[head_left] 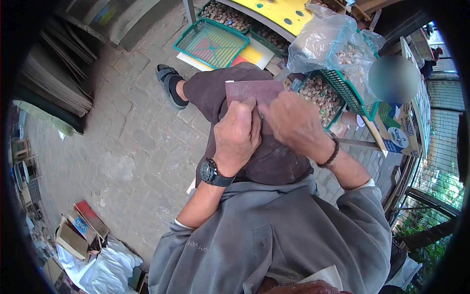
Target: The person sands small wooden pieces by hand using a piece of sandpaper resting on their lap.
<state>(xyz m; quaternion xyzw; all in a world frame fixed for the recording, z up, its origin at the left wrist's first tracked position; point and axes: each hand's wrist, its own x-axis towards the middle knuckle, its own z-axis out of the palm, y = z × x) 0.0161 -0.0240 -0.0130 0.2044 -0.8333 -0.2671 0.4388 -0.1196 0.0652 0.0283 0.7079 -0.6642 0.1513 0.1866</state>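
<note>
A dark red sheet (254, 90), flat and rectangular, lies over my thigh in the head view. My left hand (238, 130), with a black watch at its wrist, is closed at the sheet's near edge; what its fingers grip is hidden. Just to the right, my right hand (293, 122), with a dark bracelet, is bent over the sheet's right part. Its fingers are blurred, and anything between them cannot be made out. The two hands are close together.
Green baskets of small round pieces (318, 93) stand ahead on the right, beside a clear plastic bag (320, 41). An empty-looking green basket (213, 43) sits below the yellow tabletop (279, 12). Cardboard boxes (81, 228) lie at lower left.
</note>
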